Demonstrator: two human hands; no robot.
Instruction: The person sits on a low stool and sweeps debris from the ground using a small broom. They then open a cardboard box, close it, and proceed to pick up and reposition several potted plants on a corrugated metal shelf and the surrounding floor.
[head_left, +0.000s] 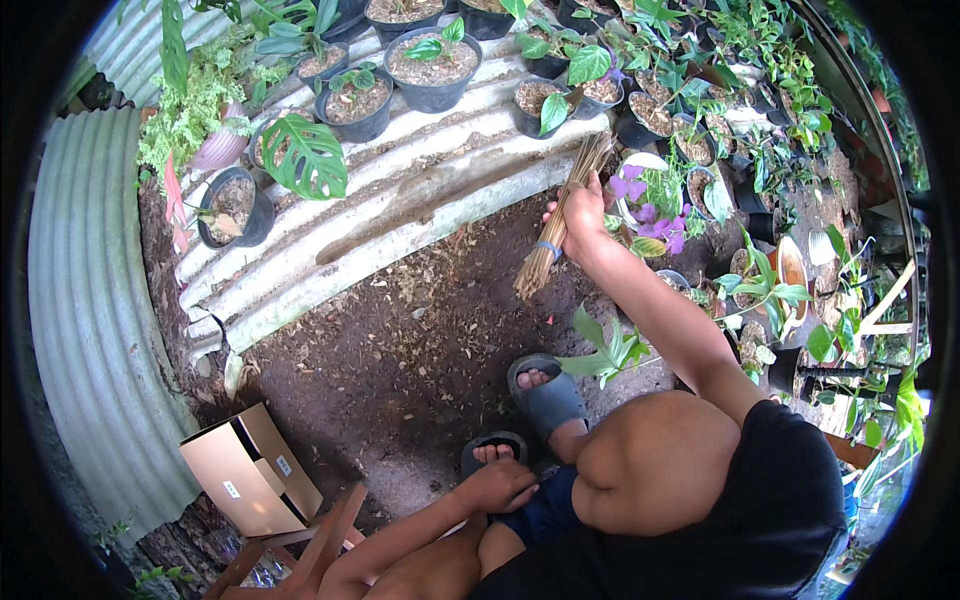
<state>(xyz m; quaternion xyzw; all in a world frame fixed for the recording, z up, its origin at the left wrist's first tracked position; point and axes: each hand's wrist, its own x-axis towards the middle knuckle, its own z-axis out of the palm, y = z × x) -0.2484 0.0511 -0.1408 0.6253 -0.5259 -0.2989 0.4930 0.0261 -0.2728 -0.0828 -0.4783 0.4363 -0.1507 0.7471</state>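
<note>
My right hand (583, 208) is closed around a bundle of thin dry sticks, a stick broom (551, 244), tied with a blue band near its lower end. The bundle's upper end lies over the edge of a white corrugated sheet (420, 199) that bears potted plants. Purple flowers (652, 210) stand just right of this hand. My left hand (496, 486) rests at my knee, above a grey slipper, with its fingers bent; whether it holds anything is not visible. Bare soil (405, 345) scattered with dry leaf bits lies between the sheet and my feet.
Black plastic pots (433, 71) with young plants line the sheet, and more crowd the right side. A cut-leaf plant (607, 349) leans in beside my right foot. An open cardboard box (251, 476) sits at the lower left by a wooden chair (326, 540). Corrugated sheeting (105, 315) stands at the left.
</note>
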